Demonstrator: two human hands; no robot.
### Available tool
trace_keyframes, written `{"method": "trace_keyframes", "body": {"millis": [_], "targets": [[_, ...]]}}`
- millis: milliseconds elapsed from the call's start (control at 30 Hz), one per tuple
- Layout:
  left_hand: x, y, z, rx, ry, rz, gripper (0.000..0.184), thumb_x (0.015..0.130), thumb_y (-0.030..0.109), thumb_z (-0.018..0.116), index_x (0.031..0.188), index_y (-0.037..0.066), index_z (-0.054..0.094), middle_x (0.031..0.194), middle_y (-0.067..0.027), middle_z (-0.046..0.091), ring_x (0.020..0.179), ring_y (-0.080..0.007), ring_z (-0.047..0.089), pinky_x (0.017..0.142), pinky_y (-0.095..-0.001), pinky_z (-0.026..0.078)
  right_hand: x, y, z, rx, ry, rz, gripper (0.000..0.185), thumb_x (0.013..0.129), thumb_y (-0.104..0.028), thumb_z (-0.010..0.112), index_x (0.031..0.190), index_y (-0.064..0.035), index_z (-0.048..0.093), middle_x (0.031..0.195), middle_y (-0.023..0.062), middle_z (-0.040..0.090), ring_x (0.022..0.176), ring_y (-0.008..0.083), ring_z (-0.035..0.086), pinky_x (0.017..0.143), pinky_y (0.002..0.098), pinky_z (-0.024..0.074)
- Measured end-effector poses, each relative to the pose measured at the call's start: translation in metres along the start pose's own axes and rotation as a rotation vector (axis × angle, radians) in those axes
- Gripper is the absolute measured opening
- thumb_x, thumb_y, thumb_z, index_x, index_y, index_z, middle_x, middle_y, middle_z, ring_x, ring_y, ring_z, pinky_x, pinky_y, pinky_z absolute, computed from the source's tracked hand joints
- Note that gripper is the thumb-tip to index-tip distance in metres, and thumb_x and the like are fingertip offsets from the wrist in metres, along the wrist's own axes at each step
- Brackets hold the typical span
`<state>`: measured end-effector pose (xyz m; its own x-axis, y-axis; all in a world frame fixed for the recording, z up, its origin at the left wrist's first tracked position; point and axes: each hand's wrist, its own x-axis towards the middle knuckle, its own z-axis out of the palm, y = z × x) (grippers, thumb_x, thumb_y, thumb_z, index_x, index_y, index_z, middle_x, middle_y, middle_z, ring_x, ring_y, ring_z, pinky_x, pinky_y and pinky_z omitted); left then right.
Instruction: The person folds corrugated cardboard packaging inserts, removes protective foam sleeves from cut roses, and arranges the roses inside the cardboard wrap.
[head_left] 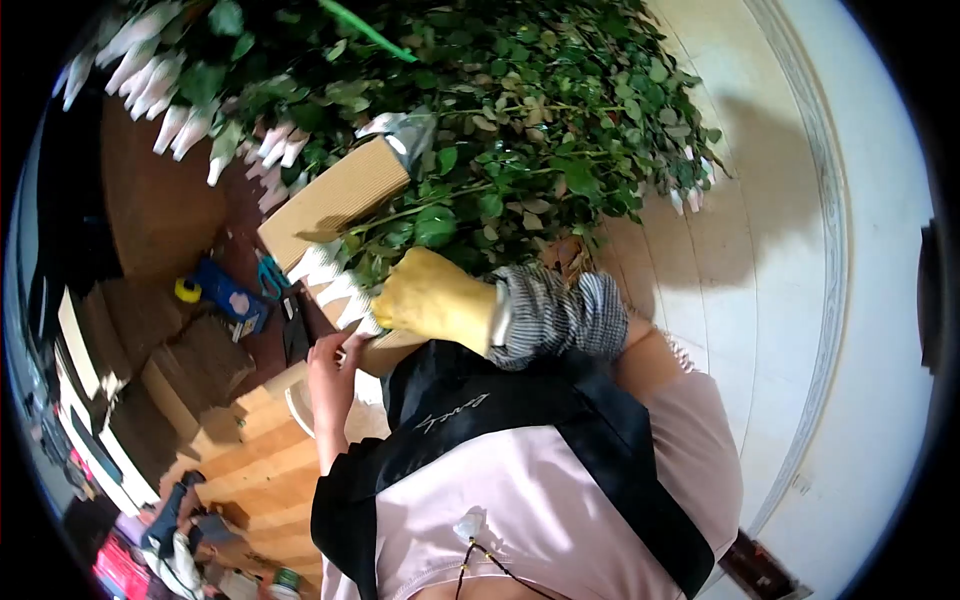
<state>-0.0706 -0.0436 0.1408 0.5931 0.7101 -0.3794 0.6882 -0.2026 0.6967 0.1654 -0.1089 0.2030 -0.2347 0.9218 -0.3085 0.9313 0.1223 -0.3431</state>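
My right hand [428, 292], in a yellow rubber glove with a checked sleeve cuff, is closed around rose stems just behind their heads. White netted rose heads [338, 288] stick out to the left of the glove. My bare left hand [333, 372] is just below these heads, its thumb and fingers bent together beside a cardboard edge [388, 352]. What lies between those fingers is hidden. A corrugated cardboard piece [335, 200] rests beyond the heads, against a large heap of leafy rose stems [520, 130].
More netted rose heads [150, 80] hang over the far left side. Blue-handled scissors [270, 277], a blue box [230, 296] and a yellow tape roll [187, 290] lie at left. Cardboard boxes [190, 375] stand nearer. A white wall [870, 200] curves along the right.
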Motion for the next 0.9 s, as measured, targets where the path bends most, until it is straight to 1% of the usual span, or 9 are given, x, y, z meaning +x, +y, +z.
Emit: {"method": "trace_keyframes", "body": {"millis": [67, 200, 333, 400, 467, 567, 733, 833, 900], "targets": [[0.001, 0.002, 0.007, 0.039, 0.065, 0.09, 0.021, 0.088, 0.02, 0.071, 0.096, 0.001, 0.07, 0.092, -0.0159, 0.063, 0.089, -0.0353, 0.058, 0.079, -0.0418, 0.046, 0.023, 0.004, 0.048, -0.182, -0.026, 0.002, 0.019, 0.083, -0.02, 0.061, 0.068, -0.0193, 0.074, 0.068, 0.0029, 0.071, 0.07, 0.0194, 0.07, 0.06, 0.0361, 0.0516], [0.003, 0.012, 0.006, -0.004, 0.196, 0.253, 0.008, 0.088, 0.009, 0.067, 0.089, 0.001, 0.065, 0.088, -0.0153, 0.056, 0.085, -0.0351, 0.053, 0.075, -0.0418, 0.044, 0.037, 0.01, 0.052, -0.26, -0.1, -0.136, 0.015, 0.08, -0.014, 0.063, 0.068, -0.0164, 0.071, 0.066, 0.0021, 0.069, 0.068, 0.0194, 0.07, 0.061, 0.0363, 0.0507], [-0.002, -0.022, 0.0, -0.681, 0.654, -0.042, 0.007, 0.094, 0.003, 0.057, 0.094, 0.0, 0.063, 0.102, -0.0084, 0.059, 0.093, -0.0178, 0.056, 0.083, -0.0295, 0.045, 0.047, 0.026, 0.071, -0.368, -0.225, -0.166, 0.019, 0.081, -0.011, 0.063, 0.064, -0.0164, 0.067, 0.062, -0.0005, 0.066, 0.063, 0.0189, 0.067, 0.06, 0.0364, 0.0498], [-0.003, -0.02, -0.028, -0.534, 0.895, 0.06, 0.006, 0.096, 0.005, 0.056, 0.094, 0.002, 0.061, 0.091, -0.0047, 0.061, 0.079, -0.0103, 0.057, 0.073, -0.0242, 0.046, 0.044, 0.031, 0.052, -0.263, -0.237, -0.24, 0.017, 0.086, -0.019, 0.065, 0.072, -0.01, 0.063, 0.061, 0.0032, 0.062, 0.06, 0.0222, 0.063, 0.061, 0.0403, 0.0506], [-0.008, -0.018, -0.03, -0.644, 0.53, -0.24, 0.006, 0.096, 0.008, 0.06, 0.094, 0.003, 0.06, 0.08, -0.0032, 0.061, 0.069, -0.0085, 0.055, 0.066, -0.0245, 0.046, 0.035, 0.029, 0.015, 0.219, -0.104, -0.149, 0.019, 0.089, -0.028, 0.066, 0.079, -0.0115, 0.064, 0.064, 0.0072, 0.062, 0.06, 0.0277, 0.062, 0.062, 0.0425, 0.0508], [0.013, 0.021, -0.005, -0.145, 0.347, -0.089, 0.043, 0.085, 0.039, 0.076, 0.097, 0.002, 0.058, 0.092, -0.0241, 0.068, 0.083, -0.0443, 0.065, 0.072, -0.0473, 0.051, 0.042, 0.018, -0.009, -0.136, -0.11, -0.013, 0.019, 0.088, -0.029, 0.067, 0.083, -0.0106, 0.065, 0.071, 0.008, 0.066, 0.067, 0.0288, 0.065, 0.064, 0.0414, 0.052], [0.028, 0.008, 0.005, -0.27, 0.305, 0.155, 0.023, 0.092, 0.021, 0.068, 0.087, 0.0, 0.064, 0.086, -0.0194, 0.065, 0.083, -0.0407, 0.062, 0.074, -0.0415, 0.051, 0.056, 0.039, 0.044, -0.239, -0.213, -0.01, 0.02, 0.087, -0.029, 0.068, 0.084, -0.0099, 0.065, 0.073, 0.0095, 0.068, 0.072, 0.0291, 0.069, 0.063, 0.0412, 0.0529], [0.018, -0.043, -0.009, -0.482, 0.509, -0.156, 0.01, 0.093, 0.006, 0.062, 0.087, -0.001, 0.063, 0.088, -0.0057, 0.063, 0.08, -0.0132, 0.06, 0.071, -0.0284, 0.048, 0.054, 0.038, 0.043, -0.303, -0.196, -0.005, 0.02, 0.088, -0.03, 0.068, 0.092, -0.0105, 0.068, 0.077, 0.0098, 0.07, 0.071, 0.0287, 0.068, 0.065, 0.0417, 0.0535], [0.019, -0.039, -0.027, -0.368, 0.739, 0.129, 0.011, 0.095, 0.007, 0.061, 0.087, -0.001, 0.06, 0.092, -0.0088, 0.064, 0.08, -0.0145, 0.061, 0.074, -0.0277, 0.049, 0.038, 0.045, 0.026, -0.116, -0.049, -0.078, 0.022, 0.088, -0.031, 0.069, 0.095, -0.0102, 0.069, 0.077, 0.0092, 0.07, 0.071, 0.0285, 0.068, 0.064, 0.0418, 0.0534]]}}
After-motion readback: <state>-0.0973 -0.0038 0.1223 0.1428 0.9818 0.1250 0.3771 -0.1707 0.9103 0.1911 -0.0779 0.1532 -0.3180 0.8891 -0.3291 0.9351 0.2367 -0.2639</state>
